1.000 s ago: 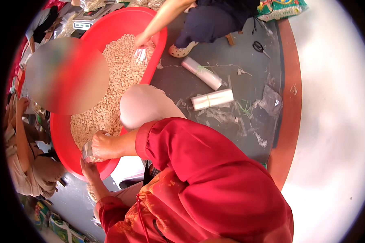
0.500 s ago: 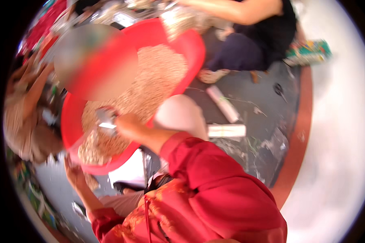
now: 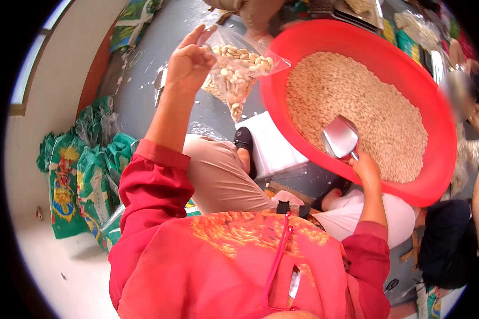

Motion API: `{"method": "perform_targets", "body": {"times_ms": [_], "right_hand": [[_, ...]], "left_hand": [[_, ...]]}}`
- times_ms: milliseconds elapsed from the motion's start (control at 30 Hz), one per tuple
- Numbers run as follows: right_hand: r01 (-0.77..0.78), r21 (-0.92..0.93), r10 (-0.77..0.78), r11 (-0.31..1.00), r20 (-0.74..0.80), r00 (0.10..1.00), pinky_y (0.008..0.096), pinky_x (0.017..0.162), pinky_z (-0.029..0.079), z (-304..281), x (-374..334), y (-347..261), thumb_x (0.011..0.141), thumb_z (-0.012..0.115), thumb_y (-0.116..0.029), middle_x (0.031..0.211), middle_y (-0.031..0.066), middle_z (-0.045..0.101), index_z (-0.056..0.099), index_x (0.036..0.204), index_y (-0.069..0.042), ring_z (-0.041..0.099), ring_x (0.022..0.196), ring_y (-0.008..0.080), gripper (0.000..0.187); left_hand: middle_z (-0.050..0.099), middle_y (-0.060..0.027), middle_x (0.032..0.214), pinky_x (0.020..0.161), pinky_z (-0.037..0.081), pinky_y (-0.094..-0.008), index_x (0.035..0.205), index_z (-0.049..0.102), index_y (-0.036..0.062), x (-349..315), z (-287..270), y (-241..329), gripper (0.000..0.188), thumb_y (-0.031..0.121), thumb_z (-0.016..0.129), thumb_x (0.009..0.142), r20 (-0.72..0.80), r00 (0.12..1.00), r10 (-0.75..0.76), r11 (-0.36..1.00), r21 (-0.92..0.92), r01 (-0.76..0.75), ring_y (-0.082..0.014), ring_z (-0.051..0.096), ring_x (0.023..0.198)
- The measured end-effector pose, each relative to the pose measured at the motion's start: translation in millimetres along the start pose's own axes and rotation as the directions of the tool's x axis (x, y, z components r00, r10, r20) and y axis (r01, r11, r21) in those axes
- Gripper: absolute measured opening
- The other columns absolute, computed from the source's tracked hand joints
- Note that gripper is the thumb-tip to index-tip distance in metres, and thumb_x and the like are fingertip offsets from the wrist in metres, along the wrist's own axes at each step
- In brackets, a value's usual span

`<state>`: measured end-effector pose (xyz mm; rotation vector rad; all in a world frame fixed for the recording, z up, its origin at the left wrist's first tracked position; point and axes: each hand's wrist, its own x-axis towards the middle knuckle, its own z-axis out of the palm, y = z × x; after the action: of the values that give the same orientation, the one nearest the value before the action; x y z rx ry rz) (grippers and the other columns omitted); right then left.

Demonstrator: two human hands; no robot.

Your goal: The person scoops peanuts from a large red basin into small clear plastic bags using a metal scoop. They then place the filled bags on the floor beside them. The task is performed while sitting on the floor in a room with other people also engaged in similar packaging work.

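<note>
My left hand (image 3: 189,63) is raised on the left, its fingers pinched on the top of a clear plastic bag (image 3: 240,74). Pale, flat, seed-like pieces partly fill the bag, which hangs tilted with a corner pointing down. My right hand (image 3: 366,169) is closed round the handle of a metal scoop (image 3: 341,136). The scoop rests at the near side of a big red tub (image 3: 278,101), over the pale pieces (image 3: 351,87) heaped inside. No pieces show on the visible part of the scoop.
White sheets (image 3: 274,146) lie on the floor between my legs and the tub. Green printed sacks (image 3: 90,183) stand by the wall on the left. A spoon-like metal thing (image 3: 159,85) lies beyond my left forearm. Other people sit around the tub, one at right (image 3: 447,236).
My view has swung toward the left. My left hand has lifted the bag up and away from the tub's edge. The scoop has moved back from the bag, still in my right hand.
</note>
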<state>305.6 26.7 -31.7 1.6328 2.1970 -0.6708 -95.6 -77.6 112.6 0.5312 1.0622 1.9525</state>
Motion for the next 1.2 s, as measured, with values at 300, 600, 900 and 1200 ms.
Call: {"method": "perform_targets", "body": {"times_ms": [300,600,900,1200], "right_hand": [[-0.012,0.006,0.012,1.0,0.056,0.998,0.0434,0.074,0.042,2.2,14.3,-14.9,0.075,0.056,-0.027,0.088,0.0204,0.059,0.055,0.094,-0.002,0.055,0.086,0.0353,0.031],[-0.078,-0.037,0.081,0.996,0.076,0.994,0.0404,0.074,0.043,9.3,24.8,-13.5,0.073,0.057,-0.027,0.092,0.0197,0.058,0.055,0.101,-0.006,0.056,0.087,0.0346,0.035],[-0.123,-0.114,0.137,0.986,0.128,0.982,0.0425,0.073,0.042,-2.0,28.5,-10.8,0.076,0.054,-0.03,0.086,0.019,0.059,0.057,0.091,-0.004,0.056,0.084,0.0341,0.031],[0.037,-0.129,-0.038,0.991,-0.012,0.999,0.0418,0.063,0.042,-81.2,1.6,40.1,0.074,0.056,-0.025,0.075,0.0198,0.058,0.059,0.085,-0.003,0.056,0.072,0.0345,0.025]], "left_hand": [[0.04,-0.0185,0.121,0.054,0.04,-0.0305,0.128,0.027,0.0019,27.5,-114.2,-15.7,0.062,-0.01,0.036,0.068,-0.346,0.937,0.041,0.994,-0.082,-0.074,-0.0174,0.047,0.057],[0.048,-0.0149,0.112,0.065,0.047,-0.0379,0.126,0.029,0.0042,-24.6,-306.4,-179.3,0.065,-0.014,0.043,0.066,-0.816,0.55,-0.176,0.983,-0.12,0.138,-0.0244,0.054,0.072],[0.057,-0.0139,0.081,0.044,0.048,-0.0351,0.123,0.039,0.0037,-16.8,-308.5,-152.9,0.055,-0.004,0.045,0.069,-0.807,0.558,-0.191,0.505,0.407,0.761,-0.0231,0.054,0.051],[0.054,-0.0026,0.064,0.049,0.042,-0.0249,0.077,0.057,0.0013,18.7,-97.0,-116.2,0.012,0.012,0.053,0.074,-0.012,0.427,-0.904,0.044,0.992,0.121,-0.0111,0.051,0.055]]}}
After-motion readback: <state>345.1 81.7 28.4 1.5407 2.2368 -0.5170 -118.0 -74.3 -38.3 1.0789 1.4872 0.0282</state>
